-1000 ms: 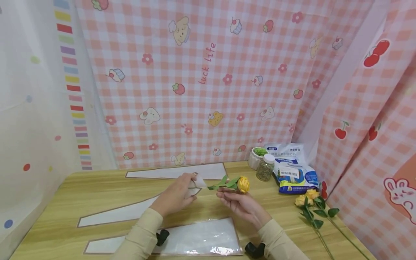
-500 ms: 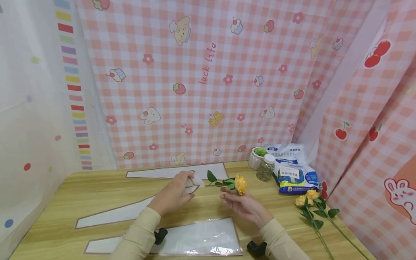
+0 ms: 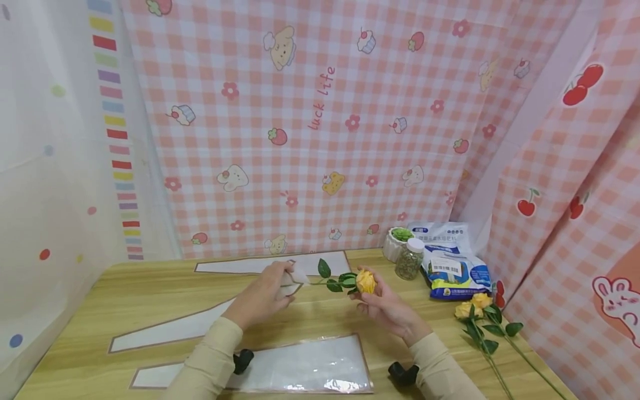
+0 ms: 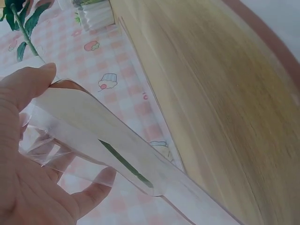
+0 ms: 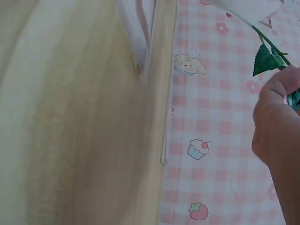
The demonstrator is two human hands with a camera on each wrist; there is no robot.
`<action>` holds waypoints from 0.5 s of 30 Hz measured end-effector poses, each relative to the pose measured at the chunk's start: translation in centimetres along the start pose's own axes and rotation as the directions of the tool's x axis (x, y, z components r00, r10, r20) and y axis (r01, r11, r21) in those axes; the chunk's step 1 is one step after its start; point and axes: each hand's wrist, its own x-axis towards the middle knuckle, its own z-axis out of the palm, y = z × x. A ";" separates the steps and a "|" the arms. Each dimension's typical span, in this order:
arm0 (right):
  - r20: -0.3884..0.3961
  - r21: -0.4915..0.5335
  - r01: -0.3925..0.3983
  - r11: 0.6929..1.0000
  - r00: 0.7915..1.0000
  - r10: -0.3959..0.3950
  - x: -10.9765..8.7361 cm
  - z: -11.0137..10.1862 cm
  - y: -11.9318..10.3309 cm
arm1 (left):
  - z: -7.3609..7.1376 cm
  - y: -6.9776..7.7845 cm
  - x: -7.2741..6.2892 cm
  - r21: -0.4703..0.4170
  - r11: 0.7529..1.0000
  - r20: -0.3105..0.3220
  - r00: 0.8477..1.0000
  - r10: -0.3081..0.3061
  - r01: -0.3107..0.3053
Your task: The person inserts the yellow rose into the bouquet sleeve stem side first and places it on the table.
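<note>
My left hand (image 3: 262, 294) grips a white, translucent flower wrapper (image 4: 79, 110) with a brown edge, rolled around the stem of a yellow rose (image 3: 366, 281). In the left wrist view, part of the green stem (image 4: 124, 164) shows against the wrapper, and the thumb lies on its upper edge. The right hand (image 3: 390, 311) has its fingers and thumb curled around the rose's head, which points right. Green leaves (image 3: 334, 284) stick out between the two hands. The right wrist view shows a leaf (image 5: 266, 61) and stem beside the thumb; the bloom is mostly out of frame there.
Flat white wrapper sheets with brown borders lie on the wooden table, one (image 3: 320, 366) in front. Two yellow roses (image 3: 472, 307) lie at the right. A potted succulent (image 3: 396, 244), a lidded jar (image 3: 410, 260) and printed bags (image 3: 452, 272) stand at the back right.
The right hand has moved from below the rose to close around its head from the right. The rose and left hand have shifted slightly left, and a leaf now stands upright.
</note>
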 end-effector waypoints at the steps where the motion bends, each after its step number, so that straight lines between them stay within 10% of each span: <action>1: -0.011 0.001 0.009 1.000 1.000 -0.009 0.0 0.0 -0.1 | 0.0 0.1 0.0 0.003 1.000 0.003 1.000 0.003 -0.003; 15: -0.110 -0.030 0.068 0.997 0.991 -0.071 0.1 1.5 -1.6 | 0.8 1.0 0.3 0.125 0.991 0.023 0.998 0.051 -0.053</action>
